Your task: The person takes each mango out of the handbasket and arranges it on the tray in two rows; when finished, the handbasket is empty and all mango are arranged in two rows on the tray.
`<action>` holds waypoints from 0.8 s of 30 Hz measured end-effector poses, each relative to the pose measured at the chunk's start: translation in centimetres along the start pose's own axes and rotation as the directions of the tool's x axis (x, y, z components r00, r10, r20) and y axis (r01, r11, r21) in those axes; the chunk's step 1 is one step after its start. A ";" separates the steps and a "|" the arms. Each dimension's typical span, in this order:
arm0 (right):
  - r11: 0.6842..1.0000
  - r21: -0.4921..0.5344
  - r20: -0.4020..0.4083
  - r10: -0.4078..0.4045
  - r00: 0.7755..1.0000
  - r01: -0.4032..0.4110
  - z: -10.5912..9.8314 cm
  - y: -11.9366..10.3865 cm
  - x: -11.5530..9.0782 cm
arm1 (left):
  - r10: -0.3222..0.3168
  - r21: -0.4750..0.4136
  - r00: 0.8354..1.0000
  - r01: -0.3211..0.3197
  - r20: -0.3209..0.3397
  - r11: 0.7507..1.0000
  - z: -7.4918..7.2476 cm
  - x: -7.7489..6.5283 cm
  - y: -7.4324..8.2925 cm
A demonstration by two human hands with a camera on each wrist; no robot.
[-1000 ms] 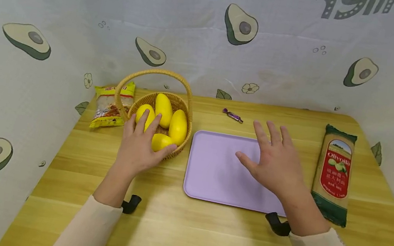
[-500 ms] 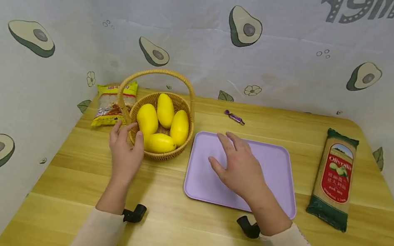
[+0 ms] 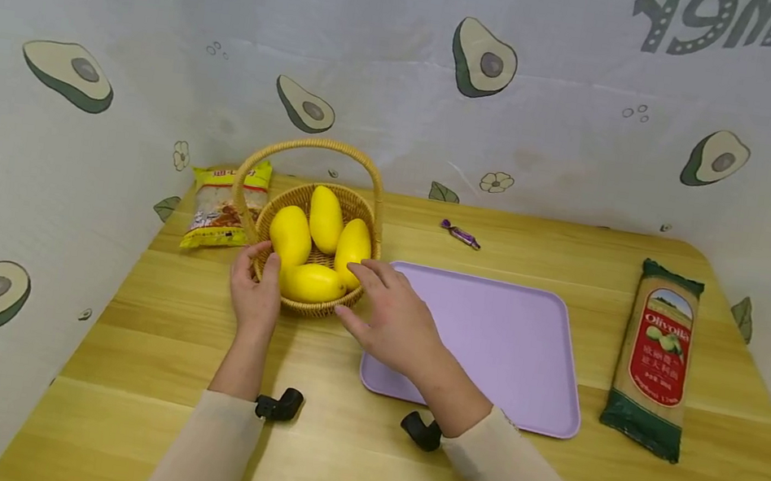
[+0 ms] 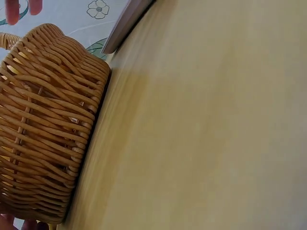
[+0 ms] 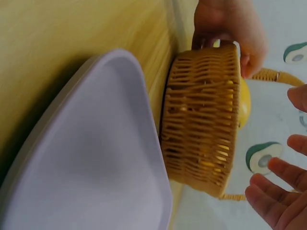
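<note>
The basket [image 5: 199, 129] sits between the hands — left hand [image 3: 255, 298] gripping its left rim, right hand [image 3: 394, 322] spread wide just right.

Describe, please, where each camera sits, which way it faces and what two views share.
Head: worn on the head, facing forward and down at the basket and tray; left hand and right hand show.
Left wrist: worn there, facing the basket and table; only fingers show.
Right wrist: worn there, facing tray and basket; both hands show.
Head and right wrist share the left hand at the basket.
</note>
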State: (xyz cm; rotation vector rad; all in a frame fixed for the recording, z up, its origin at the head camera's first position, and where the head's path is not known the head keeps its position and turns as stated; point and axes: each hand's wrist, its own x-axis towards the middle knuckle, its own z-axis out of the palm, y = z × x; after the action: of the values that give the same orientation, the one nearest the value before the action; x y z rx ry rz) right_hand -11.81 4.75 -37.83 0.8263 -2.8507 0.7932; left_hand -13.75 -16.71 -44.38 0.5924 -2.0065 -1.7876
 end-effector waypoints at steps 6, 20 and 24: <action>0.998 0.039 -0.014 -0.049 0.999 0.050 1.2 -0.5 1.1 | -0.003 -0.072 1.000 0.003 0.001 0.997 0.5 0.5 -0.8; 0.987 0.128 0.053 -0.103 0.993 0.096 2.3 -0.7 5.1 | 0.034 -0.165 0.999 -0.038 -0.027 0.986 0.7 0.3 -2.0; 0.988 0.136 0.099 -0.081 0.992 0.067 2.6 -0.7 5.9 | 0.036 -0.177 0.999 -0.040 -0.030 0.983 0.9 0.2 -2.0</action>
State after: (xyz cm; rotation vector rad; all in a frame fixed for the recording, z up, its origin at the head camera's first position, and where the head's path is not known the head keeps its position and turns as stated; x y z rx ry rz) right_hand -16.28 0.14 -38.58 1.0133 -2.8619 0.9663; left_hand -14.33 -16.29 -46.50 0.5165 -1.8044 -1.8995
